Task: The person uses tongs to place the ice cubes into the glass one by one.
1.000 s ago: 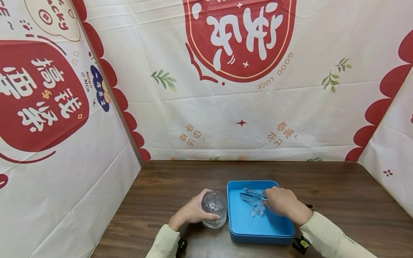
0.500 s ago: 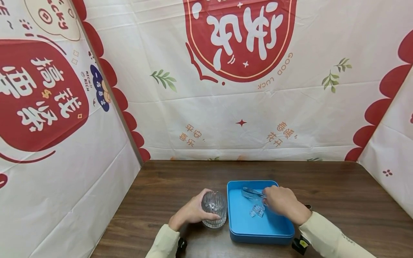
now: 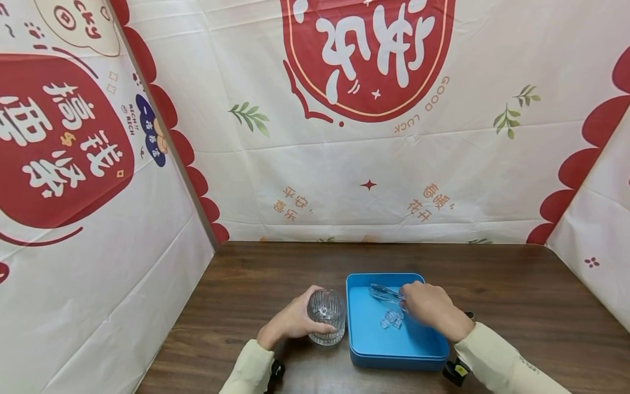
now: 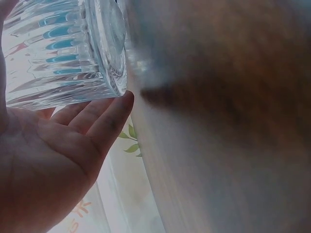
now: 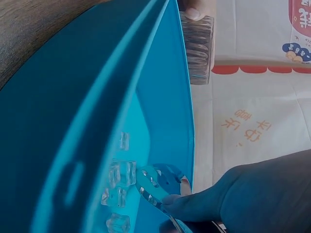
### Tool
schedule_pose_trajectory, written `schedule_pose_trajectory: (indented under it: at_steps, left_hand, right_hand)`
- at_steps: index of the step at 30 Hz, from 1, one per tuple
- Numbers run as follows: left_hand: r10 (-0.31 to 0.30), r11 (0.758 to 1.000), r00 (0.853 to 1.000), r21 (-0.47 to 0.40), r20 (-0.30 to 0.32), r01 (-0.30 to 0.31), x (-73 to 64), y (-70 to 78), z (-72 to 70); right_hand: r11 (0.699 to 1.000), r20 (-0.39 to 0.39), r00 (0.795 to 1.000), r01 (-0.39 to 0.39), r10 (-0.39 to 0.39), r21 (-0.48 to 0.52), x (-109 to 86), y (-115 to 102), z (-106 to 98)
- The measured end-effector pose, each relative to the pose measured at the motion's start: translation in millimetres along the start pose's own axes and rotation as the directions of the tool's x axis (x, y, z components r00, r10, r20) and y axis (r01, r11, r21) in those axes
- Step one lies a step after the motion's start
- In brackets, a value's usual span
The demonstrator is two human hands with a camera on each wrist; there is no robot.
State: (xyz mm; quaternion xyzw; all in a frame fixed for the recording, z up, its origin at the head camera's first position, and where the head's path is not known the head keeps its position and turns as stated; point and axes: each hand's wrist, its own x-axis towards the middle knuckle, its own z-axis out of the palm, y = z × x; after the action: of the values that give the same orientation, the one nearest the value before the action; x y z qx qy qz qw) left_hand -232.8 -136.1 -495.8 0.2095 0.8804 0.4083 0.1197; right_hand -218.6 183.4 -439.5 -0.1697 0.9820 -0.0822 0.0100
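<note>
My left hand [image 3: 295, 317] grips a clear ribbed glass [image 3: 326, 316] on the table, thumb on the near side. In the left wrist view, fingers lie along the glass's wall [image 4: 53, 58]. My right hand [image 3: 427, 307] holds clear tongs [image 3: 386, 294] over the blue tray [image 3: 398, 347], their ends pointing left and close together. Several clear ice-like cubes [image 3: 392, 319] lie clustered on the tray's floor, nearer to me than the tongs. In the right wrist view, the tongs [image 5: 151, 187] appear beside the cubes [image 5: 116, 198]; whether anything sits between their ends I cannot tell.
The tray stands just right of the glass, its raised rim all round. Both rest on a dark wooden table [image 3: 246, 279]. Printed white cloth [image 3: 369, 148] hangs behind the table and along both sides.
The ends of the tongs, spread apart a second ago, have come together. The left hand and glass stay in place. The head view has tilted very slightly.
</note>
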Motion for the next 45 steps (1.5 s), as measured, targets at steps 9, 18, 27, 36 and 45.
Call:
schedule_pose_trajectory:
  at_steps: [9, 18, 27, 36, 45]
  left_hand:
    - [0.005, 1.000, 1.000, 0.004, -0.002, -0.005, 0.9, 1.6, -0.9]
    - [-0.019, 1.000, 1.000, -0.003, 0.002, 0.019, -1.4, 1.3, 0.3]
    - [-0.011, 1.000, 1.000, 0.004, -0.003, 0.011, -0.3, 0.1, 0.8]
    - [0.007, 1.000, 1.000, 0.006, -0.007, -0.007, -0.9, -0.4, 0.1]
    - [0.002, 1.000, 1.000, -0.003, -0.003, -0.002, -0.6, -0.1, 0.5]
  right_hand:
    - [1.000, -0.009, 1.000, 0.003, -0.003, -0.012, 0.2, -0.5, -0.6]
    - [0.999, -0.026, 1.000, 0.015, -0.016, -0.029, -1.9, 1.0, 3.5]
    - [0.999, -0.043, 0.999, 0.018, -0.020, -0.035, -3.0, 1.1, 4.2]
    - [0.998, -0.050, 0.998, 0.021, -0.025, -0.066, -2.4, 2.9, 5.4]
    - [0.995, -0.042, 0.998, 0.042, -0.046, -0.093, -2.3, 4.3, 5.2]
